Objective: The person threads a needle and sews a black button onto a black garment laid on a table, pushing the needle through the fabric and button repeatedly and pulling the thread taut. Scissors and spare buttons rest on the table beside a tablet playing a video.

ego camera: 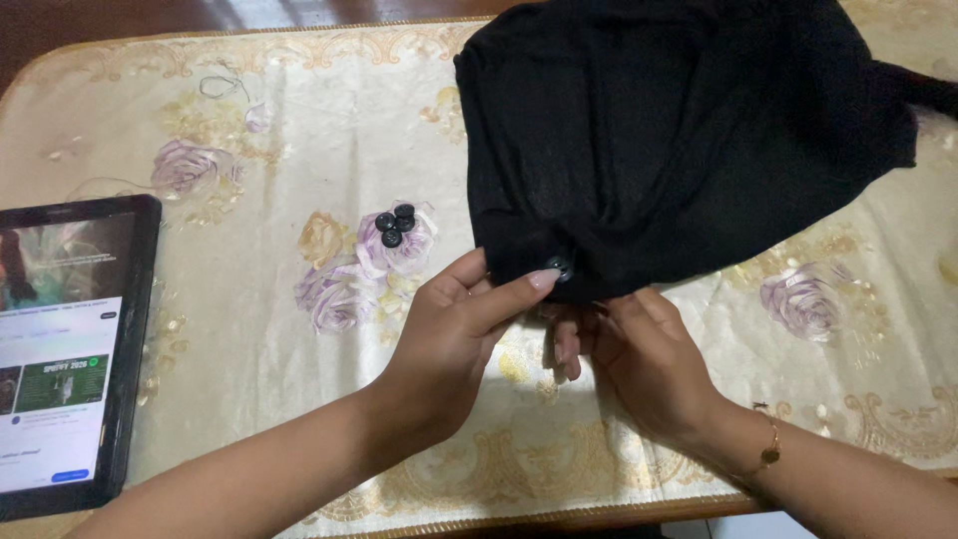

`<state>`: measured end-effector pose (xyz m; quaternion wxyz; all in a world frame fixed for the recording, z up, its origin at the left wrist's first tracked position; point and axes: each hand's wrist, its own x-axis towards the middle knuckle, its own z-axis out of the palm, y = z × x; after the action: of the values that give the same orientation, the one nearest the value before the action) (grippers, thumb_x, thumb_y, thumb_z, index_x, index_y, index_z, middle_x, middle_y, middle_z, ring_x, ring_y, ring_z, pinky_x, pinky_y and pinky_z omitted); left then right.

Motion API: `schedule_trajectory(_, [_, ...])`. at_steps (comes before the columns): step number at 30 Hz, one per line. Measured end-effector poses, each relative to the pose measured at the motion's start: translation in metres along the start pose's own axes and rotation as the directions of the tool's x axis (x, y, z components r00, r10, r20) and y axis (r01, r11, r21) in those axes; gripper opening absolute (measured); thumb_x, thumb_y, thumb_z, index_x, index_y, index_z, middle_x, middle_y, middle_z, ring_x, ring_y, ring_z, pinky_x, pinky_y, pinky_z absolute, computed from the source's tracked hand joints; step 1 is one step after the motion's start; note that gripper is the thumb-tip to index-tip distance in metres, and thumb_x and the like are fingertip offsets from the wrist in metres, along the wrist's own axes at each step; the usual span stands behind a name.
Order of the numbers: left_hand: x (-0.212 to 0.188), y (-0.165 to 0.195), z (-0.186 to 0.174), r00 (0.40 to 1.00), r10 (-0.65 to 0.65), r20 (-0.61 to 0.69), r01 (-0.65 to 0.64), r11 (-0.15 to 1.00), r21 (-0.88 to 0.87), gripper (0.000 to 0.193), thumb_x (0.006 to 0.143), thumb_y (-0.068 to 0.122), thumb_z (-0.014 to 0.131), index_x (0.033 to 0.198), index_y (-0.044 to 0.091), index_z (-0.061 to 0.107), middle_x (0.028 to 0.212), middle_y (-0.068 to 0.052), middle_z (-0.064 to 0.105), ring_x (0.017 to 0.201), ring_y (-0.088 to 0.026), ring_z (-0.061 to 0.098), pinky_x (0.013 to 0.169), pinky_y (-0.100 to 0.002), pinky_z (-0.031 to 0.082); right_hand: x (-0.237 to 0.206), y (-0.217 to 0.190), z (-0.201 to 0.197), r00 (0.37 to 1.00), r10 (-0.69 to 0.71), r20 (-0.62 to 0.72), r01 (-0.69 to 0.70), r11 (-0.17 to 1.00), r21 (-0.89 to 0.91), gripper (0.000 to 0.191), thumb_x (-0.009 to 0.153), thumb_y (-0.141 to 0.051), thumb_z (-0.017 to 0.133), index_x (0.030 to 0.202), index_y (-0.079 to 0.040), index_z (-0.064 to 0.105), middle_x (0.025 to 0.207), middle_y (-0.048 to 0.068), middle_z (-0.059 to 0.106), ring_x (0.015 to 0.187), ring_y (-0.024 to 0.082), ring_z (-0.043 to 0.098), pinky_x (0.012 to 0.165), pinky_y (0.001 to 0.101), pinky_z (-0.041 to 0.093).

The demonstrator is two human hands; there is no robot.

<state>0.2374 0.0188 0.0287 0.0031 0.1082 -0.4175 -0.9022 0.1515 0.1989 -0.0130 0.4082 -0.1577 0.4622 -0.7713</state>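
Seen from the head camera, a black garment [679, 140] lies bunched on the far right part of the tabletop [249, 339], which is covered with a cream cloth printed with purple and yellow roses and a gold scroll border. The left hand [454, 334] reaches in from the lower left, and its fingers [519, 289] are closed on the near hem of the garment, the thumb pressing a small dark button [561, 268] against the fabric. The right hand [644, 354] comes in from the lower right, just beside the left one; its fingers are curled shut around the same hem from beneath, with the fingertips tucked under the cloth so that what else they may hold cannot be told. A thin gold bracelet [766, 451] sits on the right wrist. To the left of the garment, near the hands but apart from them, three loose black buttons [394, 225] lie in a tight cluster on a printed purple rose. At the far left edge a tablet [65, 349] in a black frame rests flat on the tabletop, its screen lit with pictures and text. Near the far left corner a short loop of dark thread [222, 86] lies on the cloth.
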Motion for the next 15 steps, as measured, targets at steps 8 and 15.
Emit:
schedule_trajectory(8, [0.003, 0.002, -0.002, 0.994, -0.106, -0.006, 0.105, 0.989, -0.101, 0.021, 0.096, 0.01, 0.065, 0.115, -0.001, 0.063, 0.105, -0.01, 0.073, 0.097, -0.017, 0.069, 0.093, -0.034, 0.056, 0.004, 0.0, -0.001, 0.962, -0.002, -0.275, -0.025, 0.995, -0.093, 0.014, 0.093, 0.001, 0.061, 0.107, -0.001, 0.061, 0.089, 0.009, 0.069, 0.077, 0.015, 0.064, 0.067, 0.0316, 0.053])
schedule_trajectory(15, [0.003, -0.004, -0.003, 0.996, 0.039, -0.084, -0.03, 0.993, 0.112, 0.024, 0.092, 0.009, 0.07, 0.114, -0.002, 0.068, 0.105, -0.01, 0.077, 0.099, -0.015, 0.071, 0.094, -0.032, 0.055, -0.005, -0.004, -0.008, 0.966, -0.114, -0.233, 0.026, 0.936, -0.35, 0.013, 0.103, -0.006, 0.069, 0.099, 0.006, 0.069, 0.081, 0.011, 0.063, 0.072, 0.016, 0.057, 0.061, 0.0304, 0.048])
